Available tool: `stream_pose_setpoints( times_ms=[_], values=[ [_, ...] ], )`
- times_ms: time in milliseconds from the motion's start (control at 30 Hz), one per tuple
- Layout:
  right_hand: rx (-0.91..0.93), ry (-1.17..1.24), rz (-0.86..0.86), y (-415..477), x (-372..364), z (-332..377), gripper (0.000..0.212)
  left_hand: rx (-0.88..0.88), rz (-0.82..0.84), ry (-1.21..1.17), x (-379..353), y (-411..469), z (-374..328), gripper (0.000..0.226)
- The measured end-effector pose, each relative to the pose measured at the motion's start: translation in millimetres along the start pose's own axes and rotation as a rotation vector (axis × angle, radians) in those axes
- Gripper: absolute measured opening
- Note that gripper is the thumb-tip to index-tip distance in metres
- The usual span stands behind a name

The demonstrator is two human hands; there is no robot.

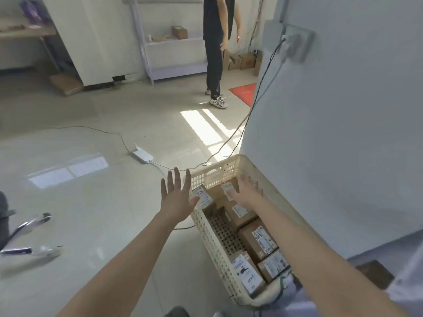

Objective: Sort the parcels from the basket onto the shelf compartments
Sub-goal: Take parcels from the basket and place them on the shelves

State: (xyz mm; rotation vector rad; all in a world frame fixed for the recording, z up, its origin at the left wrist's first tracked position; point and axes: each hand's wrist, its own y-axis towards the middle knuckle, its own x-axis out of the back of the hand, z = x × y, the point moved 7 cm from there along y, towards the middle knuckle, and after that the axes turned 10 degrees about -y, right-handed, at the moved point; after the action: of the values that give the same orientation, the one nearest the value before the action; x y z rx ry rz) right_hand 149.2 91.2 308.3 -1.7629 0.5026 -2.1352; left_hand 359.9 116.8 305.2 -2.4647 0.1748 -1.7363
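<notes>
Roughly seven parcels (261,241) in one basket (212,245).

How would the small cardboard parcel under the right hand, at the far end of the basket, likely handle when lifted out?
The parcel looks like a small closed carton, so it is probably stiff and light enough for the right hand alone. Flat faces suggest no rolling. It sits tilted on other parcels in the basket, so neighbours may shift when it leaves.
</notes>
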Motion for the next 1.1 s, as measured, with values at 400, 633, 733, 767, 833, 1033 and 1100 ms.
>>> stream_pose_setpoints(
  times_ms=[400, 633, 733, 767, 833, 1033, 1100],
  values=[
    [-0.132, 0.001, 0.231, 167.1, -34.3, 18.5, 0.085, -0.002, 0.258, -0.076, -59.4, 160.1, 43.4, 0.083],
    [-0.166, 0.052, 0.406, 254.4, -101.9, 11.4, 0.088, 0.043, 0.428, -0.059, -129.3, 207.2, 70.7, 0.083],
    [-0.182, 0.034, 0.473, 291.7, -139.5, 1.9, 0.088, 0.060, 0.460, -0.019, -160.7, 232.4, 84.6, 0.084],
    [-0.190, 0.043, 0.488, 303.6, -153.8, -1.0, 0.087, 0.057, 0.459, -0.001, -170.4, 240.7, 87.9, 0.084],
    [-0.210, 0.068, 0.513, 326.2, -182.0, -5.3, 0.088, 0.022, 0.441, 0.035, -187.8, 258.7, 91.2, 0.083],
    [-0.189, 0.133, 0.521, 376.7, -247.4, 5.1, 0.095, -0.123, 0.367, 0.139, -221.4, 294.0, 93.0, 0.081],
    [-0.164, 0.221, 0.516, 387.9, -260.9, 9.6, 0.097, -0.178, 0.351, 0.168, -230.8, 295.6, 95.0, 0.081]
  ],
)
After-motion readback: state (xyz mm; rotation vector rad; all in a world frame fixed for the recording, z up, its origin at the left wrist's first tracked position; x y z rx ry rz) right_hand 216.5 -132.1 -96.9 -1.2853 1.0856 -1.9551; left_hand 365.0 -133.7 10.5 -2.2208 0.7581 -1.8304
